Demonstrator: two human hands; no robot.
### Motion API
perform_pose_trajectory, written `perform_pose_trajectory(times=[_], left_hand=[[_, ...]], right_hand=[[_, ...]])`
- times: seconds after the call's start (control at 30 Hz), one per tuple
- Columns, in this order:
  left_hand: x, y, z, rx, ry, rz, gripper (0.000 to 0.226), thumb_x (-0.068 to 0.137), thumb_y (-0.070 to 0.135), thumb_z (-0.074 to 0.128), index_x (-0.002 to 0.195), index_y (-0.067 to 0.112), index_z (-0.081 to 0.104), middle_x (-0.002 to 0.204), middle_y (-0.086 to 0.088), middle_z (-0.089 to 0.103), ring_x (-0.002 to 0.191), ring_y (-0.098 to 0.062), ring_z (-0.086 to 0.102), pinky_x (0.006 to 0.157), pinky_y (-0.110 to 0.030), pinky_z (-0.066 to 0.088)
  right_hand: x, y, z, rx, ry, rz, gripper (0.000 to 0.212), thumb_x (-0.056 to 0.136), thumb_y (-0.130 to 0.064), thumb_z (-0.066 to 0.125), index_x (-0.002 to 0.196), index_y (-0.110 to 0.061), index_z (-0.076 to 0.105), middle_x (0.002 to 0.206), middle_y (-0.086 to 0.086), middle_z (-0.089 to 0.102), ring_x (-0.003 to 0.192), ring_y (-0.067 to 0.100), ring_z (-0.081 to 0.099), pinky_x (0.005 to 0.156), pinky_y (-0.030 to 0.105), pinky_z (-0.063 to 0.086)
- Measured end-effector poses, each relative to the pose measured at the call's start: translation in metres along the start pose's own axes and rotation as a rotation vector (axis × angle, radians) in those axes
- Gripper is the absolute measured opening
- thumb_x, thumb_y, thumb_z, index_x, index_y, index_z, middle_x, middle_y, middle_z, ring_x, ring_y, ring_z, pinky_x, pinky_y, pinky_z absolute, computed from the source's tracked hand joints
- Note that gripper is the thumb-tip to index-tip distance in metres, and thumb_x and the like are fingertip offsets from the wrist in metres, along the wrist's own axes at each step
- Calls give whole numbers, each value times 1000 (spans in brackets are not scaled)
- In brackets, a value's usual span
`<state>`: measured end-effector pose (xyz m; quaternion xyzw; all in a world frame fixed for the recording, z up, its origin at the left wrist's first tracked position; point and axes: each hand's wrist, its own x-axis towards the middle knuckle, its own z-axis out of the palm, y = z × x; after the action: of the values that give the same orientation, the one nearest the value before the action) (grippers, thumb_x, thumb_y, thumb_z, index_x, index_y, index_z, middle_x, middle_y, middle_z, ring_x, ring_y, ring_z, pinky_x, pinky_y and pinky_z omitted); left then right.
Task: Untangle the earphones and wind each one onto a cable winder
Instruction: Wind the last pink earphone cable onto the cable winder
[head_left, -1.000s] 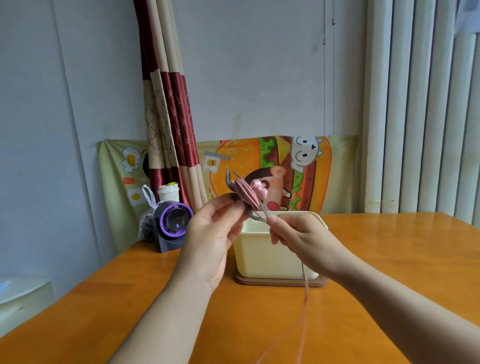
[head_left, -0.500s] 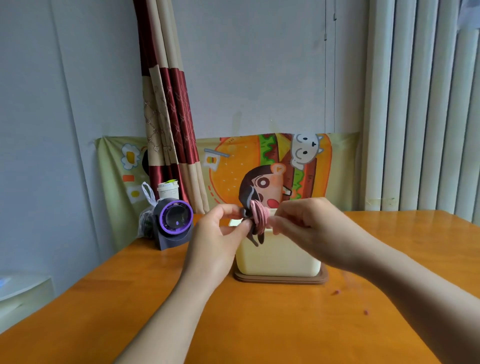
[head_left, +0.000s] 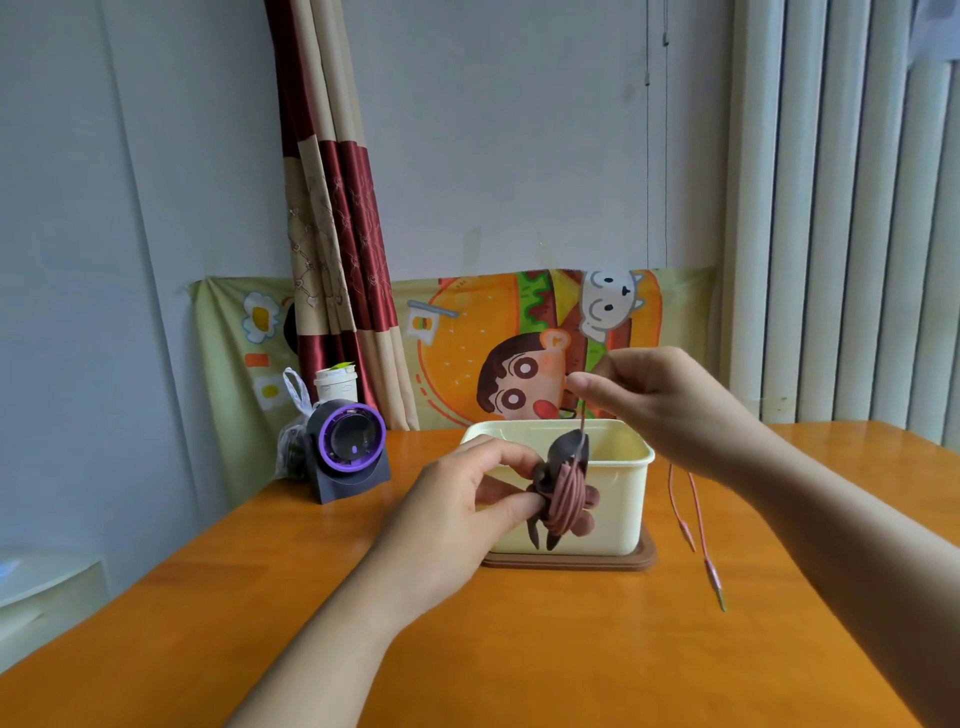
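Holding a dark cable winder (head_left: 567, 453) in the left hand (head_left: 457, 512), up off the table (head_left: 519, 649) and right in front of a cream box (head_left: 618, 525). Gripping it from the left side, thumb below and fingers (head_left: 488, 454) curled over the top, clamped on the winder. Wrapped many times round the middle of the winder: a pink earphone cable (head_left: 566, 501). Pulling one strand of that cable straight up from the top of the winder with the right hand (head_left: 665, 410). Pinching the strand between the thumb and the bent fingers, tight on it, higher than the rim of the box. Hanging down on the right side of the box, under the right wrist: two loose pink strands, with a small plug (head_left: 719, 595) at the lowest end, close to the table. Touching the wood or not: cannot tell. Sitting under the box: a flat brown base (head_left: 644, 558). Standing at the far left of the table: a little dark fan (head_left: 349, 452) with a purple ring, a clear plastic bag (head_left: 293, 441) just beside it and a white cup (head_left: 336, 382) behind. Hanging at the back: a red and tan curtain (head_left: 332, 208), a cartoon burger cloth (head_left: 467, 353) and white blinds (head_left: 841, 208) on the right.
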<state>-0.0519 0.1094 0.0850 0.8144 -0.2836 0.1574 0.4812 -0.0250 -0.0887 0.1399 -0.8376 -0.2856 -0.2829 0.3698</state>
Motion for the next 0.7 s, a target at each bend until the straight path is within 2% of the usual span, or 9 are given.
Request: perform_pose_trajectory(times=[0.1, 0.17, 0.2, 0.27, 0.33, 0.47, 0.57, 0.63, 0.7], left_hand=[[0, 3, -1, -103, -43, 9, 16, 87, 17, 67, 99, 28, 65, 99, 9, 73, 94, -10, 70, 87, -24, 51], [0, 5, -1, -165, -70, 20, 19, 83, 26, 67, 102, 25, 66, 98, -2, 75, 96, -18, 71, 95, -38, 51], [0, 6, 0, -182, -76, 27, 21, 81, 29, 67, 102, 25, 66, 97, -2, 76, 96, -18, 71, 96, -39, 50], [1, 7, 1, -183, -80, 53, 22, 77, 31, 67, 99, 28, 67, 96, 4, 75, 94, -13, 70, 93, -31, 51], [1, 10, 3, -172, -65, 102, 19, 78, 27, 67, 96, 32, 68, 97, 10, 72, 93, -9, 69, 87, -21, 50], [-1, 9, 3, 71, 29, 278, 28, 82, 6, 71, 93, 31, 67, 102, 23, 63, 104, 2, 61, 90, -11, 44], [-1, 4, 2, 348, 109, 434, 30, 83, 9, 69, 99, 34, 64, 103, 22, 55, 114, 9, 50, 97, -7, 36], [0, 0, 1, 432, 150, 475, 28, 84, 15, 64, 103, 35, 61, 104, 23, 49, 107, 9, 52, 91, -9, 42], [-1, -1, 1, 450, 190, 456, 29, 86, 16, 61, 106, 37, 58, 107, 25, 47, 94, 11, 53, 79, -12, 48]], right_hand=[[-3, 2, 6, 149, -30, 74, 33, 86, -37, 56, 61, -15, 54, 42, -13, 37, 41, 3, 32, 43, 12, 26], [-5, 5, 13, 222, -61, 120, 41, 85, -40, 56, 65, -5, 56, 43, -13, 40, 42, 2, 35, 46, 11, 29], [-5, 7, 16, 261, -77, 137, 49, 82, -45, 57, 69, 1, 56, 49, -11, 41, 47, 3, 34, 51, 13, 30], [-6, 11, 23, 357, -145, 166, 56, 79, -56, 59, 72, 0, 57, 63, 7, 45, 60, 18, 39, 62, 30, 35], [-7, 10, 26, 451, -240, 193, 52, 81, -57, 60, 71, -6, 58, 68, 11, 50, 65, 23, 43, 66, 37, 36], [-9, 7, 27, 622, -429, 243, 59, 86, -44, 59, 101, 13, 58, 86, 27, 60, 77, 28, 54, 72, 33, 47], [-12, 3, 27, 637, -472, 263, 69, 79, -48, 62, 105, 15, 53, 88, 22, 57, 76, 30, 51, 66, 33, 44], [-12, 3, 26, 653, -460, 265, 61, 84, -42, 60, 104, 15, 53, 90, 25, 58, 80, 34, 54, 72, 42, 44], [-12, 1, 26, 688, -450, 274, 49, 89, -35, 54, 100, 13, 54, 84, 25, 61, 74, 33, 60, 70, 39, 48]])
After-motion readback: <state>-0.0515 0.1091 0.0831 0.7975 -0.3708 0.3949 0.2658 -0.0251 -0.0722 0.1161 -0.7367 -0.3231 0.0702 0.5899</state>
